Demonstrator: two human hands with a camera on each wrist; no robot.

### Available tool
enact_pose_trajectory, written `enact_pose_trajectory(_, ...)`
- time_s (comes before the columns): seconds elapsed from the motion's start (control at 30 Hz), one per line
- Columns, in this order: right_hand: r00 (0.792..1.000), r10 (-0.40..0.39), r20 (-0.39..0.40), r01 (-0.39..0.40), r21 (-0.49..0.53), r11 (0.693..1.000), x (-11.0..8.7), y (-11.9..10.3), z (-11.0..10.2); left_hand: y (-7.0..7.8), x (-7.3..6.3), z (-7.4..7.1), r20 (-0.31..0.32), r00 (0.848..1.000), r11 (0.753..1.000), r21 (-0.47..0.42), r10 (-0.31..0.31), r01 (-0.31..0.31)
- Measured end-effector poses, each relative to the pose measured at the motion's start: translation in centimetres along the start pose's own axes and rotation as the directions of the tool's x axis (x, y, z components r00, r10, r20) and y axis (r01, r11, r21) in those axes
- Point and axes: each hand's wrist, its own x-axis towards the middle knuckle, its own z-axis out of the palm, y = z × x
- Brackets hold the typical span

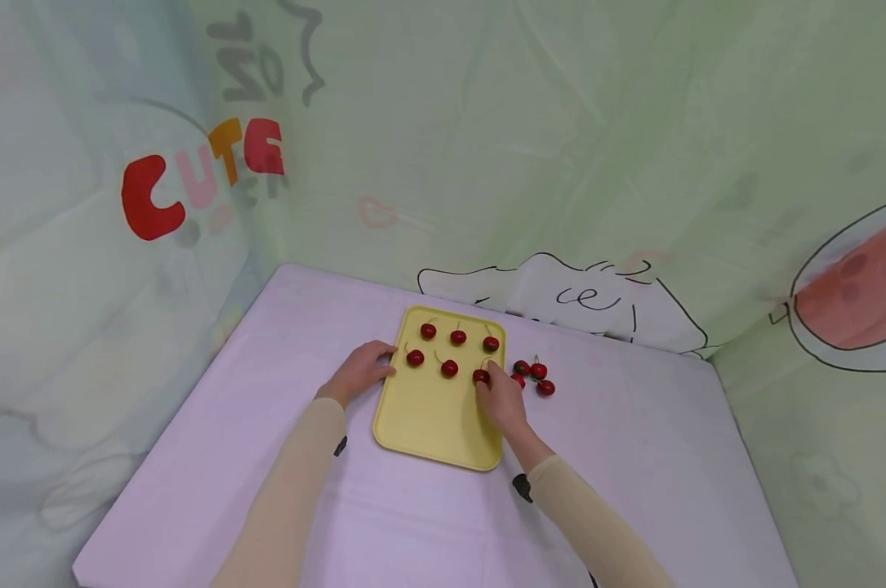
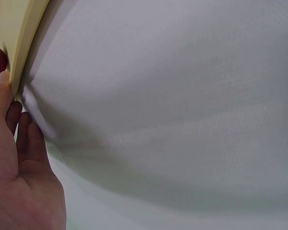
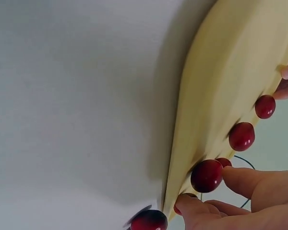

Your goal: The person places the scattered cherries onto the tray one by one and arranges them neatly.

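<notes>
Well, from where I stand, someone in beige sleeves (image 1: 296, 465) is leaning both arms over a table (image 1: 634, 474) covered in pale lilac, busy with a yellow tray (image 1: 431, 420) of cherries. The left hand (image 1: 358, 371) has hold of the tray's left rim, thumb on top and fingers against the outer edge. Across from it, the right hand (image 1: 505, 404) is drawn in narrow, thumb and fingertips closed about a dark red cherry (image 1: 481, 376) on the tray; how firm that pinch is, I can't tell.

That fruit sits at the right end of the nearer row, beside a middle cherry (image 1: 449, 368) and a left-end cherry (image 1: 415, 358). Beyond them runs another row of three: left (image 1: 428, 331), centre (image 1: 458, 336) and right (image 1: 490, 344). Thin stems poke up from several of them. The near part of the tray is bare yellow.

Just off the tray's right edge, four loose cherries (image 1: 545, 388) lie bunched on the table, close by the right hand. A dark object (image 1: 522, 487) shows beside the right wrist. Behind everything hangs a pale green cloth (image 1: 487, 163), and over on the left, colourful letters (image 1: 152, 200) spell CUTE.
</notes>
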Motion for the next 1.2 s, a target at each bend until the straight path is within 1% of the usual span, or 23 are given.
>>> enact_pose_trajectory(0.07,1.0,0.013,0.002,-0.013,0.011,1.0,-0.3,0.0,-0.4,0.1,0.0,-0.1,-0.001,1.0,1.0,-0.007,0.002,-0.002)
enact_pose_trajectory(0.17,1.0,0.03,0.004,-0.03,0.032,0.999,-1.0,-0.4,-1.3,0.3,-0.1,-0.2,-0.004,1.0,1.0,0.005,0.003,-0.003)
enact_pose_trajectory(0.3,0.999,0.04,-0.017,-0.038,0.098,0.994,-2.5,-1.1,-2.7,0.4,-0.3,-0.3,-0.007,1.0,1.0,0.022,-0.002,0.002)
enact_pose_trajectory(0.37,0.999,0.043,-0.027,-0.038,0.141,0.989,-3.1,-1.2,-3.3,0.6,-0.3,-0.4,-0.008,1.0,1.0,0.016,-0.007,0.007)
enact_pose_trajectory(0.47,0.997,0.04,-0.059,-0.028,0.203,0.979,-3.8,-0.4,-3.7,0.8,-0.4,-0.4,-0.009,1.0,1.0,0.006,-0.01,0.01)
enact_pose_trajectory(0.57,0.993,0.056,-0.105,-0.028,0.249,0.968,-4.3,1.1,-3.6,0.8,-0.4,-0.3,-0.008,1.0,1.0,0.005,-0.016,0.016)
enact_pose_trajectory(0.63,0.986,0.075,-0.147,-0.031,0.278,0.96,-4.7,2.0,-3.7,0.7,-0.4,-0.2,-0.008,1.0,1.0,0.001,-0.017,0.017)
enact_pose_trajectory(0.77,0.97,0.131,-0.204,-0.064,0.305,0.95,-5.7,3.6,-4.2,0.6,-0.3,-0.1,-0.009,1.0,1.0,-0.009,-0.016,0.016)
enact_pose_trajectory(0.83,0.962,0.17,-0.215,-0.098,0.309,0.946,-6.0,4.4,-4.4,0.6,-0.4,-0.2,-0.006,1.0,1.0,-0.014,-0.021,0.021)
enact_pose_trajectory(0.9,0.953,0.221,-0.209,-0.15,0.31,0.939,-6.0,5.6,-4.6,0.5,-0.4,-0.2,-0.005,1.0,1.0,-0.013,-0.023,0.023)
enact_pose_trajectory(1.0,0.937,0.304,-0.174,-0.243,0.303,0.921,-5.9,7.1,-4.7,0.4,-0.3,-0.1,-0.003,1.0,0.999,-0.018,-0.029,0.029)
enact_pose_trajectory(1.07,0.925,0.348,-0.15,-0.291,0.308,0.906,-5.9,7.8,-4.9,0.4,-0.2,0.0,-0.002,1.0,0.999,-0.017,-0.029,0.029)
enact_pose_trajectory(1.2,0.906,0.404,-0.125,-0.347,0.327,0.879,-5.9,8.8,-5.2,0.2,-0.1,0.2,-0.003,1.0,0.999,-0.013,-0.029,0.029)
